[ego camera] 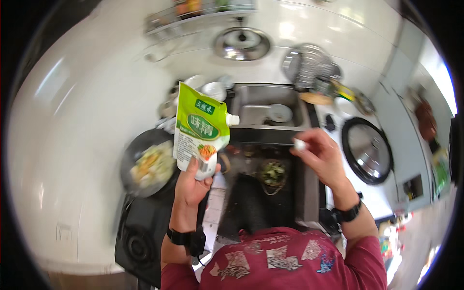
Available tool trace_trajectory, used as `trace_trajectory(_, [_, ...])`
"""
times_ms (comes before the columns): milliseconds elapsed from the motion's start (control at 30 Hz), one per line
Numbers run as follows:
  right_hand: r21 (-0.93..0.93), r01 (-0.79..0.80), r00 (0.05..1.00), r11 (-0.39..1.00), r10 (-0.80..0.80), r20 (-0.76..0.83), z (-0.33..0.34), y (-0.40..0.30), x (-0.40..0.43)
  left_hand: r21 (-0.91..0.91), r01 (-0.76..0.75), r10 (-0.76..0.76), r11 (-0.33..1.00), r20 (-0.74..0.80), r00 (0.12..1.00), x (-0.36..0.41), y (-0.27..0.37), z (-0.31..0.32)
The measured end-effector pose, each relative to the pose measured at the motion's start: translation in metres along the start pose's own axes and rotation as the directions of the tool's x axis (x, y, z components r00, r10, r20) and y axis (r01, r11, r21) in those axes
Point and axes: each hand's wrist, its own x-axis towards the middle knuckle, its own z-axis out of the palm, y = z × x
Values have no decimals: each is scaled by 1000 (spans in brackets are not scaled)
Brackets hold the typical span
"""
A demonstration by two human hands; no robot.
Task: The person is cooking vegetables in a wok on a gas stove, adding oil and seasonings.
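My left hand grips the lower end of a green and white spouted seasoning pouch and holds it up. Its white spout points right, towards my other hand. Between the thumb and fingertips of my right hand is a small white cap, held apart from the pouch. Left of the pouch, a dark wok sits on the stove. Pale chopped food with some orange-yellow pieces lies inside it.
A steel sink with a bowl in it lies ahead. Below it, a basket of green scraps stands in the open cabinet. A glass lid rests on the right counter. Bowls are stacked behind the pouch. The black gas stove is at left.
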Motion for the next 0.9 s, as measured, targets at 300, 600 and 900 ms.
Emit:
trace_trajectory(300, [-220,252,921,942,-303,-246,-109,-1,-32,32,384,-369,923,359,857,51,-140,136])
trace_trajectory(600, [-506,151,847,849,-375,-377,-213,4,-106,270,410,-489,871,408,771,68,-236,215])
trace_trajectory(900, [57,-175,766,983,172,-619,-287,32,-164,304,487,-574,819,461,677,78,-324,277])
